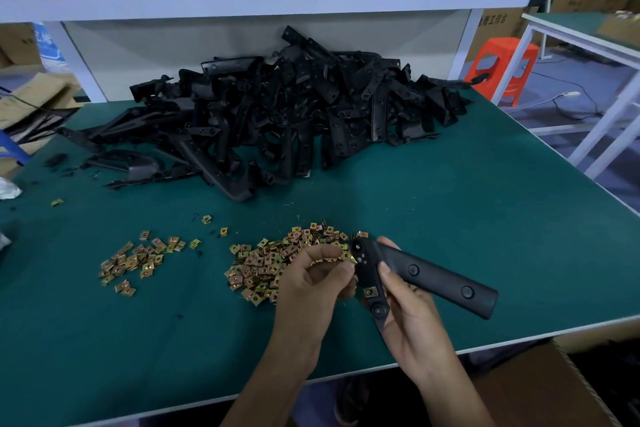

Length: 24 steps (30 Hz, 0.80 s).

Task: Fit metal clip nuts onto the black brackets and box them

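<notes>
**A:** Where is the bracket that's being worked on?

**B:** In the right hand (405, 302). Its grip is closed round the bend of one black bracket (436, 276), with the thumb on the near face and a fingertip showing behind. The bracket is held just above the near part of the bench (485, 211). Its long arm points off to the right and its short arm points down toward the person.

**A:** Any nut on it?

**B:** One fitted clip nut (370, 292) sits on the short arm, just above a round boss.

**A:** And the left hand?

**B:** The left hand (308, 284) is right beside the bracket's corner. Its grip is curled tight, thumb and fingertips pinching brass-coloured clip nuts (330, 258). I cannot tell how many.

**A:** Where is the stock?

**B:** The main pile of nuts (266, 260) lies on the bench just behind and left of the left hand. A smaller pile (135, 260) is well apart to the left, with a few strays between them. The heap of brackets (277, 107) fills the far side of the bench.

**A:** The box?

**B:** A cardboard box (540, 392) stands below the bench's near right corner. Its inside is too dark to make out.
</notes>
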Available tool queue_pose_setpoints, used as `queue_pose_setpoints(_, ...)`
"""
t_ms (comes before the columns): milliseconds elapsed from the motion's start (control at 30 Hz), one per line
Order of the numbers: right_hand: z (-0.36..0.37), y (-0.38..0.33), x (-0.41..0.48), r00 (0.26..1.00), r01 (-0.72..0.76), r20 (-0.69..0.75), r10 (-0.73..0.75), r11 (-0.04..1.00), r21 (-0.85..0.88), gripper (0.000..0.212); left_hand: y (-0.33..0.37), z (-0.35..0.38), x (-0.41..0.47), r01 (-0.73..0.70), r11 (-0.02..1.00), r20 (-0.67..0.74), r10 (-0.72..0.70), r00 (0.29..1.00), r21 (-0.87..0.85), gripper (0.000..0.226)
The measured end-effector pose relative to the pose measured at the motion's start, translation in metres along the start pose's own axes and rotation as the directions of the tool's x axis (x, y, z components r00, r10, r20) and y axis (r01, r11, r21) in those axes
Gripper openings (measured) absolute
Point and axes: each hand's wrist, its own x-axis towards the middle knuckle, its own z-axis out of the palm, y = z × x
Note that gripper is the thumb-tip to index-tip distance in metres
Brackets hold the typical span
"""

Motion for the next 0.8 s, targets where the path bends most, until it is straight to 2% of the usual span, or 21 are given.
queue_pose_setpoints(200,-0.001,-0.001,-0.001,0.999,-0.030,-0.013,0.029,1.000,-0.009,0.038,0.003,-0.007,0.002,-0.073,0.982,0.099,0.057,0.993,0.174,0.019)
queue_pose_setpoints(300,-0.003,-0.001,0.000,0.999,-0.050,-0.010,0.049,0.999,-0.021,0.042,0.011,-0.015,0.008,-0.158,0.933,0.203,0.095,0.975,0.323,0.023)
queue_pose_setpoints(400,-0.005,-0.002,0.000,0.997,-0.075,-0.007,0.074,0.997,-0.036,0.046,0.017,-0.022,0.012,-0.200,0.887,0.295,0.076,0.953,0.416,0.026)
queue_pose_setpoints(600,-0.005,-0.001,0.002,0.992,-0.125,-0.008,0.125,0.990,-0.065,0.059,0.022,-0.022,0.014,-0.048,0.950,0.254,-0.034,0.967,0.309,0.031)
queue_pose_setpoints(700,-0.004,-0.001,0.003,0.995,-0.099,0.010,0.100,0.992,-0.085,0.055,0.024,-0.021,0.013,-0.060,0.943,0.255,-0.027,0.967,0.328,0.034)
queue_pose_setpoints(800,0.010,0.000,-0.001,0.995,-0.095,-0.001,0.096,0.986,-0.140,0.053,0.020,-0.028,0.010,-0.056,0.925,0.178,-0.013,0.984,0.376,0.027)
